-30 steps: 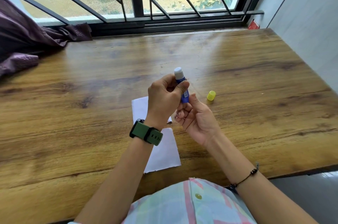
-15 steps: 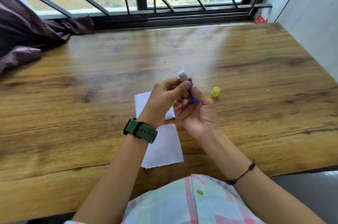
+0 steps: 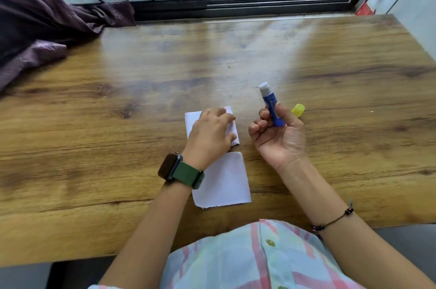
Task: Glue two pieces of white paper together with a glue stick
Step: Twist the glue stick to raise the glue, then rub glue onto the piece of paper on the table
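Note:
Two white paper pieces lie one behind the other on the wooden table (image 3: 94,123). My left hand (image 3: 210,137) rests flat with spread fingers on the far paper piece (image 3: 192,121), covering most of it. The near paper piece (image 3: 224,182) lies uncovered, partly behind my left wrist. My right hand (image 3: 280,137) holds the blue glue stick (image 3: 271,106) upright, its white glue tip exposed and pointing up and away. The yellow cap (image 3: 298,110) lies on the table just right of that hand.
A dark purple curtain (image 3: 47,29) drapes over the table's far left. A barred window runs along the far edge, a grey wall stands at the right, and a small red object (image 3: 364,8) sits in the far right corner.
My left hand let go of the glue stick and dropped onto the far paper piece. My right hand moved right, keeping the stick alone. The camera tilted lower.

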